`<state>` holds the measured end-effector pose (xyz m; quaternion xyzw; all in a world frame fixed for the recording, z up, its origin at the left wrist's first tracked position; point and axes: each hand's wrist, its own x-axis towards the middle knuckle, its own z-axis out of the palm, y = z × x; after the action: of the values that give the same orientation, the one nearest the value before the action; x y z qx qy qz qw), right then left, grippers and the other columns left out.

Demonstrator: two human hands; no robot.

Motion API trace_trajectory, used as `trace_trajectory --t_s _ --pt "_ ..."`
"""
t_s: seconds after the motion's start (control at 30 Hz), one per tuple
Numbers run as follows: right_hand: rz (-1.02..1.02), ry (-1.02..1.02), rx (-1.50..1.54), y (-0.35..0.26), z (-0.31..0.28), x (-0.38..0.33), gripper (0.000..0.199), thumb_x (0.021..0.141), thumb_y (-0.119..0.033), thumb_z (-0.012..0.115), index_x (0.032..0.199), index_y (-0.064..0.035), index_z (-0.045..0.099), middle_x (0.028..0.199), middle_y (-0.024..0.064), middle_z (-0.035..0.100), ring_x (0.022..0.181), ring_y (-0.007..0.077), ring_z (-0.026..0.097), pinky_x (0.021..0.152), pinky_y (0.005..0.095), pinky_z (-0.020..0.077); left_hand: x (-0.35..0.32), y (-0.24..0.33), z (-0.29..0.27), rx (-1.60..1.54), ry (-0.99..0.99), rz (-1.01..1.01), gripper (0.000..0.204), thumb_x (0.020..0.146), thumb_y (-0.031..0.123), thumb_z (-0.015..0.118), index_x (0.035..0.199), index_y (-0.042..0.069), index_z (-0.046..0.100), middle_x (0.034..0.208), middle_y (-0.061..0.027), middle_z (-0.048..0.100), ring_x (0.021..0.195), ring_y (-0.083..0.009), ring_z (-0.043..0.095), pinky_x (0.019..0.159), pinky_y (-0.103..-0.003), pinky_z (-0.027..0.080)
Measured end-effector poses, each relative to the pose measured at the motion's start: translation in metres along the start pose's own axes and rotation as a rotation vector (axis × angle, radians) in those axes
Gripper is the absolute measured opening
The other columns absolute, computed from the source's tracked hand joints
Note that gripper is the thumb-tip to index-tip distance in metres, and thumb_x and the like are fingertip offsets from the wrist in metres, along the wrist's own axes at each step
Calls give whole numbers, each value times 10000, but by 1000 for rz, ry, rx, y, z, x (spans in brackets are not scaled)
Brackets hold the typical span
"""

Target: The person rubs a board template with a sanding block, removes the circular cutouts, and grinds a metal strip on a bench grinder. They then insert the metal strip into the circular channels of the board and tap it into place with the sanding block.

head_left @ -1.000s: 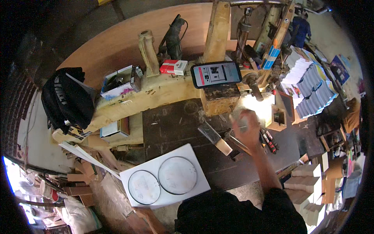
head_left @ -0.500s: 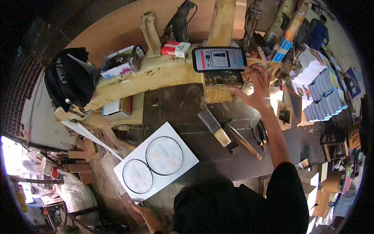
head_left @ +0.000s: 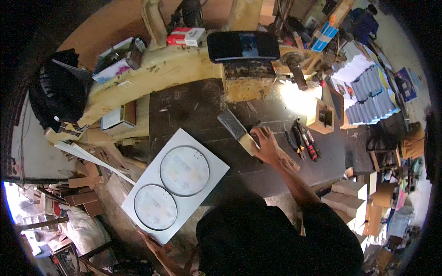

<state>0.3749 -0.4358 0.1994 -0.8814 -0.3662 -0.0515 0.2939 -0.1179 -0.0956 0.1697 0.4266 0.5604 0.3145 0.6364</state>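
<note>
A white rectangular board (head_left: 212, 174) with two round, clear-looking discs in dark rims, a larger (head_left: 184, 171) and a smaller (head_left: 155, 207), lies tilted across the bench's near edge. My left hand (head_left: 154, 244) grips its near corner, the fingers partly hidden beneath. Over the bench, my right hand (head_left: 267, 145) has its fingers bent and apart at the pale wooden end of a flat, dark-topped tool (head_left: 234, 125), perhaps a wide brush. The hammer (head_left: 289, 161) lies partly hidden under that hand. A phone (head_left: 244, 47) with a mostly dark screen rests on a block behind.
Pliers (head_left: 304, 140) lie right of the hammer. A small wooden box (head_left: 322, 116) stands beside a bright lamp glow. Stacked booklets (head_left: 370, 99) are at right, a black bag (head_left: 60, 99) at left, a red-and-white box (head_left: 186, 36) on the curved yellowish beam (head_left: 156, 78).
My right hand has moved from the phone down toward me, to the dark tool and hammer. The phone's screen has turned from bright to mostly dark. The view has shifted slightly.
</note>
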Motion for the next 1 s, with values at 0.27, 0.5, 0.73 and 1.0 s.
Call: trace_trajectory --t_s 0.27,0.5,0.73,1.0 --pt "307 93 -158 57 -19 -29 245 856 -21 590 1099 -36 564 1061 180 614 1025 373 592 898 460 466 -15 -23 -45 468 156 328 715 1025 535 293 1557 77 157 1617 -145 119 1470 -296 192 1190 -437 167" --pt "189 -24 114 -16 28 43 327 876 -198 681 1120 -11 569 1124 219 599 1032 388 606 877 455 495 -24 -38 -53 232 40 257 633 1053 449 266 1566 109 117 1628 -96 99 1492 -246 119 1212 -410 96" --pt "192 -158 -7 0 76 106 745 742 -317 829 1229 88 437 1217 305 509 1076 417 581 874 447 499 -77 10 42 260 216 -11 671 998 479 449 1517 73 322 1530 -106 351 1364 -250 374 1116 -386 294" --pt "111 -140 987 -115 -54 91 572 685 -82 702 1201 -38 457 1039 127 554 1020 283 543 917 401 444 -96 31 43 542 264 -24 630 1029 486 373 1527 106 313 1372 -146 435 1264 -256 447 1050 -381 375"
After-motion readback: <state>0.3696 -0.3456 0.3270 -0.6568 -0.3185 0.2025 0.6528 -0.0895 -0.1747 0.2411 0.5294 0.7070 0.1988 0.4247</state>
